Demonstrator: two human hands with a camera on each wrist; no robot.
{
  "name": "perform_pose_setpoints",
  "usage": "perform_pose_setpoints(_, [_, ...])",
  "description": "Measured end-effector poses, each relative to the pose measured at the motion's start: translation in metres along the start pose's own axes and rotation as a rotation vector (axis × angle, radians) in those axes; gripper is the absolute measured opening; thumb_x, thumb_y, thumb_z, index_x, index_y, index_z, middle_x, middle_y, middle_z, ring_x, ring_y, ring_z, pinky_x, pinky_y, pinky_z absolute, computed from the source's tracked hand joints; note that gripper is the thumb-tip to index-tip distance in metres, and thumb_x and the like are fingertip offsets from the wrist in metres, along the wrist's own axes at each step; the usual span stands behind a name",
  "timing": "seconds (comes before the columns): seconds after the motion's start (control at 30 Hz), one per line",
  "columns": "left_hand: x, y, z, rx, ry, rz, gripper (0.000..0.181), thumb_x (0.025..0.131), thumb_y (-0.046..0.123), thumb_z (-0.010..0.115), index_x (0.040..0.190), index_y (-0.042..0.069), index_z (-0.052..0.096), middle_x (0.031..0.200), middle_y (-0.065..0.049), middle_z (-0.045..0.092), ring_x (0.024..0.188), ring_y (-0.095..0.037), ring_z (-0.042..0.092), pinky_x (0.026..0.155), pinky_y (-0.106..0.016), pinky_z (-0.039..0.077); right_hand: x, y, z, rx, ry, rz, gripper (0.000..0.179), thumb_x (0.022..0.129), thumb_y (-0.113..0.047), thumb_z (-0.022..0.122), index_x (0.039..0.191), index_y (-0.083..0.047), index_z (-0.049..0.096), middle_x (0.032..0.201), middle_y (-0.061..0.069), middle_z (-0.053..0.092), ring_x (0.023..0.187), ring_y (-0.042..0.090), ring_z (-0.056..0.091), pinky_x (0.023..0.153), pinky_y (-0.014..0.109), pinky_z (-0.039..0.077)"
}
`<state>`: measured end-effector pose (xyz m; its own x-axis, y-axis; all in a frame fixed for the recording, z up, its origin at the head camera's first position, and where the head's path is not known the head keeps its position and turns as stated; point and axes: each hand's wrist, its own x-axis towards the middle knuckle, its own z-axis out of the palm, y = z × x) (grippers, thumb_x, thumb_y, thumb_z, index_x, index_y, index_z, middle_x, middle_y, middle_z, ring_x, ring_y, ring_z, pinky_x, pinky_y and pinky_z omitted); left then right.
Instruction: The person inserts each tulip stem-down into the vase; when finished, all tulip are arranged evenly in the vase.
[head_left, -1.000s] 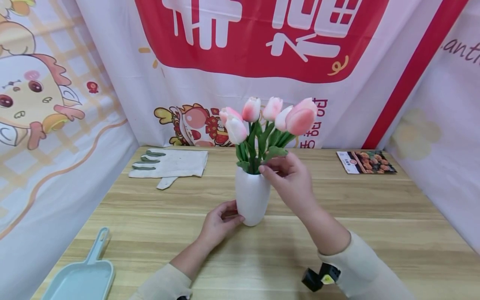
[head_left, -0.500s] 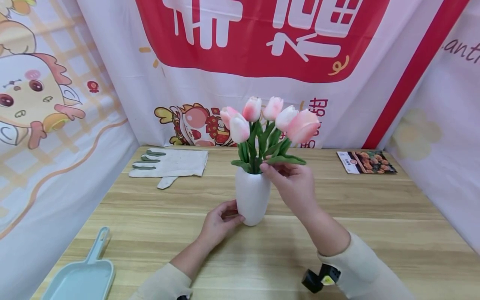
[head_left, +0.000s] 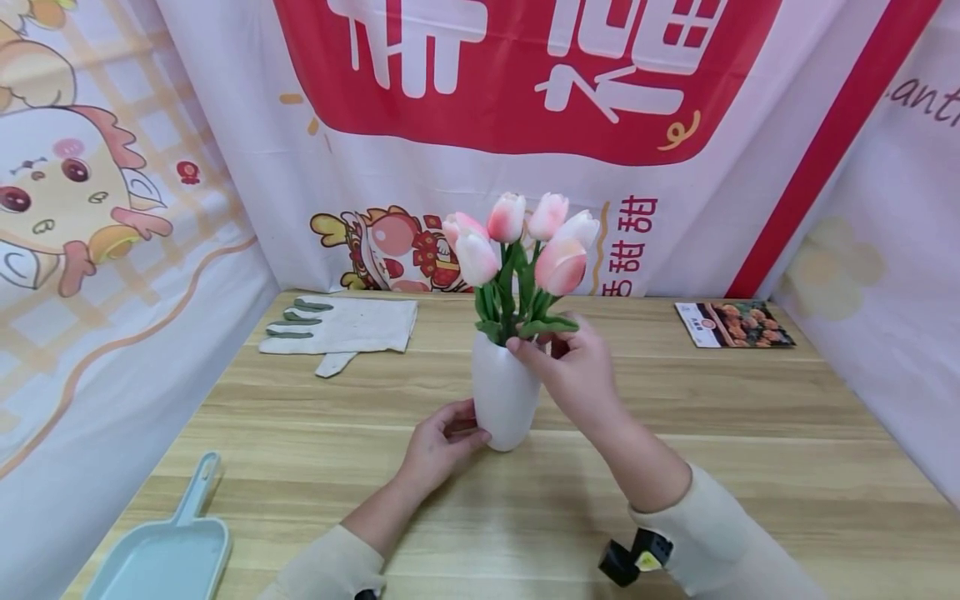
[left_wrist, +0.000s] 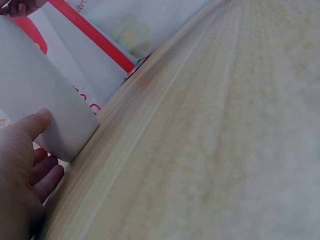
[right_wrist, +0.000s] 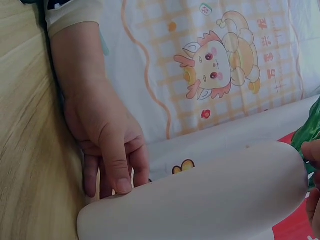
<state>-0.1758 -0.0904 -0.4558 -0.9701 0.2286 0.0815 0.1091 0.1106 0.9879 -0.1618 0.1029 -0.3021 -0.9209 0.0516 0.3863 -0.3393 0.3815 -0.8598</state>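
A white vase (head_left: 504, 400) stands upright on the wooden table with several pink and white tulips in it. Low on its left side my left hand (head_left: 437, 450) grips it; in the left wrist view the thumb (left_wrist: 37, 122) lies on the vase wall and the other fingers curl behind its base. At the vase's mouth my right hand (head_left: 576, 371) pinches the stem of the front right tulip (head_left: 561, 267), thumb at the rim. Green leaves partly cover the stems, and the fingertips behind them are hidden. The right wrist view catches only part of the right hand beside the leaves (right_wrist: 307, 127).
White work gloves (head_left: 352, 325) with green fingertips lie at the back left. A light blue dustpan (head_left: 168, 554) is at the front left. At the back right lies a flower-picture packet (head_left: 733, 324). Printed cloth (head_left: 480, 108) hangs behind the table.
The front right tulip first shifted slightly right, then swung left toward the other blooms. My right hand moved a little left with it. My left hand and the vase stayed in place.
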Motion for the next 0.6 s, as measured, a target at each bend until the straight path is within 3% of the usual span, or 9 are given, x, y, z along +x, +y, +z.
perform_pose_setpoints(0.17, [0.000,0.001,0.000,-0.005,-0.005,0.002,0.047,0.083,0.008,0.077,0.127,0.004,0.061,0.120,-0.017,0.068,0.113,-0.030,0.065,0.093,-0.028,0.058,0.000,0.000,0.001,0.018,-0.021,0.054,0.019,0.085,-0.019,0.078,0.093,-0.006,0.067,0.079,0.007,0.050,0.071,0.021,0.044,0.056,0.022,0.035])
perform_pose_setpoints(0.33, [0.001,0.000,0.000,0.002,-0.005,0.011,0.046,0.084,0.007,0.076,0.127,0.002,0.061,0.120,-0.018,0.067,0.112,-0.031,0.065,0.094,-0.029,0.058,0.000,0.001,0.000,0.013,-0.033,0.053,0.018,0.084,-0.017,0.078,0.092,-0.005,0.067,0.078,0.007,0.050,0.073,0.021,0.045,0.057,0.023,0.037])
perform_pose_setpoints(0.6, [0.001,-0.001,-0.005,0.038,-0.038,-0.003,0.054,0.084,0.011,0.077,0.133,0.002,0.056,0.125,-0.019,0.064,0.114,-0.032,0.064,0.097,-0.035,0.057,-0.006,0.017,-0.008,0.088,0.037,0.033,0.018,0.084,-0.009,0.076,0.095,0.001,0.066,0.080,0.004,0.053,0.070,0.012,0.047,0.057,0.017,0.039])
